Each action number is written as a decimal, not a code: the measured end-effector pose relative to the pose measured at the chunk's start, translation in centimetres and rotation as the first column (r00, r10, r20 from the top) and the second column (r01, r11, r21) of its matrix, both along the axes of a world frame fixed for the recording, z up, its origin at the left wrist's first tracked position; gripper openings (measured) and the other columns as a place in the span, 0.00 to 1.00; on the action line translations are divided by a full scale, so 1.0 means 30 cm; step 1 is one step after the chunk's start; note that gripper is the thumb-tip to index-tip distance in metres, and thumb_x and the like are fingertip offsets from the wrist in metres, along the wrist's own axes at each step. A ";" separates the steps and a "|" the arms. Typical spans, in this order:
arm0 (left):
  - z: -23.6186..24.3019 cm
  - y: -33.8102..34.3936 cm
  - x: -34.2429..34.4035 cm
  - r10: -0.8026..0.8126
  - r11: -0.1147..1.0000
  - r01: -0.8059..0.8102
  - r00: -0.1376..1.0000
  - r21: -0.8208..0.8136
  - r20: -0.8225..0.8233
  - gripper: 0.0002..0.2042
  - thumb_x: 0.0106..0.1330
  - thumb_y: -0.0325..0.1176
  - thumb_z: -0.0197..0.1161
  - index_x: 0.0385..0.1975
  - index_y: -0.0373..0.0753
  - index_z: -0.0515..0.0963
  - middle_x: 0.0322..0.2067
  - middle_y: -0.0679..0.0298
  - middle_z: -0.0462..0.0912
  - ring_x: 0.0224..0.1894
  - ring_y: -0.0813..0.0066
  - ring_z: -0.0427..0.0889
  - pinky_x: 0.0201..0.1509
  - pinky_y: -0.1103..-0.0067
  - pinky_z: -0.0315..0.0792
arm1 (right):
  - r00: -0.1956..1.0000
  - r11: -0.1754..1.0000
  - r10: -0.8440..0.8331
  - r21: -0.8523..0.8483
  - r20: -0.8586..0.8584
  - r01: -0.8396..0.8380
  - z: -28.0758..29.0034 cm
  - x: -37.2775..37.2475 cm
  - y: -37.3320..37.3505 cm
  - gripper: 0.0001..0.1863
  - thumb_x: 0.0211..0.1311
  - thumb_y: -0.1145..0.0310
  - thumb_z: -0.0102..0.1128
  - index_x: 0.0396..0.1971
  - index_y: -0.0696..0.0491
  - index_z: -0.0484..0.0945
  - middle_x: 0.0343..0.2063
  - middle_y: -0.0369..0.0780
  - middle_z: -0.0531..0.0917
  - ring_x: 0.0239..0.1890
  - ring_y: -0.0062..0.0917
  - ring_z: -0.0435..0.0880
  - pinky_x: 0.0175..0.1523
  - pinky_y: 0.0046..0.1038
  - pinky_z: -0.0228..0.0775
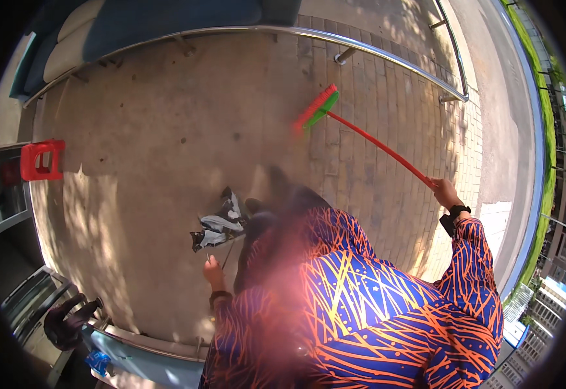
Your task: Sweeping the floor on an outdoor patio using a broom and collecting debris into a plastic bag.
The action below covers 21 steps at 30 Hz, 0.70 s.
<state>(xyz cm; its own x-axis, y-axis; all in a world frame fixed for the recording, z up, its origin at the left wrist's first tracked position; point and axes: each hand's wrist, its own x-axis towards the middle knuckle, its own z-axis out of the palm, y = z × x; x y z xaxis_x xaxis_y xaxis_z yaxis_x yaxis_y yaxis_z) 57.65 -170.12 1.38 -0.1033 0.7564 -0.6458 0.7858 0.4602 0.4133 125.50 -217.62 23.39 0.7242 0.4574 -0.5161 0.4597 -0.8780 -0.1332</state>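
My right hand is closed round the red handle of a broom at right; its green head with red bristles rests on the paving, further up in the view. Low in the middle, my left hand grips a thin handle beside a dustpan-like item covered in crumpled black and grey plastic, whose shape I cannot fully make out. A pinkish blur covers part of my body and the ground around it.
A steel railing runs along the top, by padded seats. A red stool stands left near metal-framed fittings. At lower left are a bench and a dark bundle. A road and green strip lie right.
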 end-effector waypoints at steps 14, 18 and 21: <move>0.089 0.269 0.641 -0.723 0.688 0.725 0.688 0.011 -0.060 0.20 0.67 0.47 0.54 0.28 0.33 0.80 0.27 0.46 0.81 0.34 0.46 0.80 0.39 0.59 0.70 | 0.577 0.532 -0.692 0.233 -0.434 0.814 -0.274 -0.337 0.166 0.22 0.65 0.62 0.54 0.57 0.55 0.75 0.16 0.33 0.72 0.13 0.16 0.71 0.14 0.23 0.61; 0.096 0.387 0.803 -0.824 0.563 0.822 0.566 0.082 -0.026 0.20 0.68 0.48 0.52 0.31 0.34 0.79 0.31 0.46 0.81 0.37 0.44 0.79 0.42 0.56 0.70 | 0.492 0.483 -0.759 0.137 -0.426 0.865 -0.323 -0.474 0.269 0.27 0.66 0.60 0.52 0.61 0.58 0.69 0.17 0.34 0.73 0.10 0.17 0.68 0.13 0.21 0.59; 0.047 0.492 0.900 -0.907 0.409 0.892 0.420 0.193 -0.020 0.20 0.68 0.49 0.52 0.31 0.36 0.79 0.33 0.48 0.82 0.39 0.45 0.80 0.41 0.56 0.71 | 0.515 0.540 -0.733 0.082 -0.444 0.838 -0.372 -0.578 0.372 0.26 0.67 0.61 0.51 0.62 0.57 0.69 0.17 0.33 0.72 0.11 0.16 0.68 0.14 0.20 0.59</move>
